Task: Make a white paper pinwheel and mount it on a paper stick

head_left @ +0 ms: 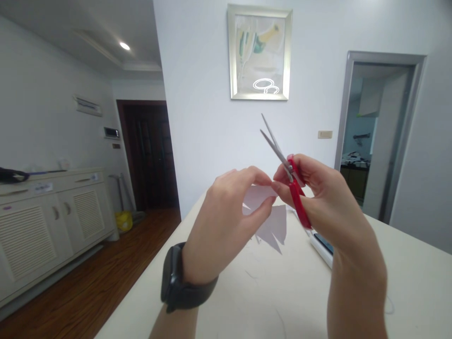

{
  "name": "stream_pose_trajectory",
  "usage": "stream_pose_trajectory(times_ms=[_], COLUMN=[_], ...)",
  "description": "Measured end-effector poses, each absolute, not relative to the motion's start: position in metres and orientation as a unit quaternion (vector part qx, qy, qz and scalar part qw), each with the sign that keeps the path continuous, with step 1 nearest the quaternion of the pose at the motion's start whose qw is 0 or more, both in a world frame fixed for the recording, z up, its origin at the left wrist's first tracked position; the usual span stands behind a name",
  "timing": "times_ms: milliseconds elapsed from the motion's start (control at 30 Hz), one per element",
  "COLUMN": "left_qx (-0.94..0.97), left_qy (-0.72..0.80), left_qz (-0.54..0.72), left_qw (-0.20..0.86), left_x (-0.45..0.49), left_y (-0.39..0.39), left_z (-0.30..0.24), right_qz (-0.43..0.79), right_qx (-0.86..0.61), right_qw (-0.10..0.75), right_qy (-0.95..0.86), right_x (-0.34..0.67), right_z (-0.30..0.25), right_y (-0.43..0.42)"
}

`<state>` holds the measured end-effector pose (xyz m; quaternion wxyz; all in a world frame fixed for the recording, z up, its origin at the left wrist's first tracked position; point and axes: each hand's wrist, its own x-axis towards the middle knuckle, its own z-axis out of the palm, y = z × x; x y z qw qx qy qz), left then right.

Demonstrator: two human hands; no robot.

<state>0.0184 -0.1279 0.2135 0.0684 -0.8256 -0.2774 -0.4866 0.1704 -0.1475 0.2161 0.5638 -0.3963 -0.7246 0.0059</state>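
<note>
My left hand (pixel 233 221), with a black watch on its wrist, pinches a piece of white cut paper (pixel 275 226) above the table. The paper has pointed, notched edges, and part of it is hidden behind my fingers. Red-handled scissors (pixel 296 197) are in my right hand (pixel 325 197), their blades slightly apart and pointing up and to the left, away from the paper. The fingertips of my right hand meet those of my left at the paper's top edge.
Thin paper scraps (pixel 252 274) lie on the white table (pixel 240 306). A white-edged device with a dark screen (pixel 322 247) lies beyond my right wrist. A louvred cabinet (pixel 52 226) and a yellow bucket (pixel 123 221) stand at the left, past the table edge.
</note>
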Motion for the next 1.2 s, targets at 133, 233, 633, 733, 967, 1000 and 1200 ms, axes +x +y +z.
stream_pose_trajectory(times_ms=[133,233,633,733,967,1000,1200], left_qx=[-0.832,-0.831,-0.810,-0.810,-0.801,-0.803,-0.812], left_qy=[-0.258,-0.247,-0.192,-0.176,-0.165,-0.165,-0.154], left_qz=[-0.490,-0.498,-0.489,-0.478,-0.481,-0.475,-0.440], left_qw=[0.024,-0.021,-0.261,-0.292,-0.315,-0.319,-0.351], left_x=[0.012,0.007,0.002,0.003,0.003,0.002,-0.002], left_y=[-0.126,-0.125,-0.122,-0.121,-0.123,-0.123,-0.122], left_z=[0.217,0.219,0.218,0.218,0.217,0.218,0.222], right_qz=[0.033,0.084,0.242,0.271,0.289,0.293,0.282], right_qx=[-0.387,-0.366,-0.211,-0.193,-0.185,-0.178,-0.135], right_qw=[0.566,0.577,0.579,0.563,0.575,0.578,0.581], right_qy=[-0.728,-0.725,-0.749,-0.756,-0.743,-0.741,-0.752], right_x=[0.170,0.171,0.178,0.176,0.175,0.174,0.166], right_z=[0.219,0.220,0.216,0.217,0.219,0.219,0.221], right_y=[-0.149,-0.152,-0.145,-0.147,-0.149,-0.149,-0.147])
